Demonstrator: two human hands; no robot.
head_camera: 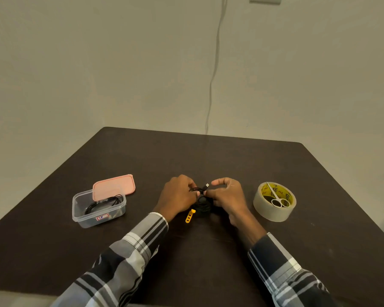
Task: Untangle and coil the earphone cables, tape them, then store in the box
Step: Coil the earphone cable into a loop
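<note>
From the head view, a dark brown worktop [208, 251] fills the lower half of the scene, with a plain pale wall behind it. Taking the black cable bundle [201, 209] near the middle of the worktop as the landmark: the left hand [178, 198] sits just to its left and slightly beyond it, fingers [192, 189] curled and pinching strands of black cable that rise from the bundle. The right hand [227, 196] sits just to the bundle's right, thumb and forefinger curled toward each other and pinching the same cable close to the left hand; a short end with a small pale plug [207, 185] sticks up between the two hands. A yellow strap [190, 216] with holes lies on the worktop touching the bundle's near left side. Well to the left of the bundle stands a clear plastic box [84, 220], open, with a coil of black earphone cable [104, 203] already lying inside it; a pink lid [114, 186] leans against the box's far rim. Well to the right of the bundle rests a wide roll of clear tape [273, 211] with a yellow core, and a pair of small white-handled scissors [275, 197] lies in the hole of the roll, blades pointing away. Both forearms wear black, grey and white checked sleeves [129, 258]. Beyond the bundle, a thin pale wire [215, 63] hangs down the wall to the worktop's far edge.
</note>
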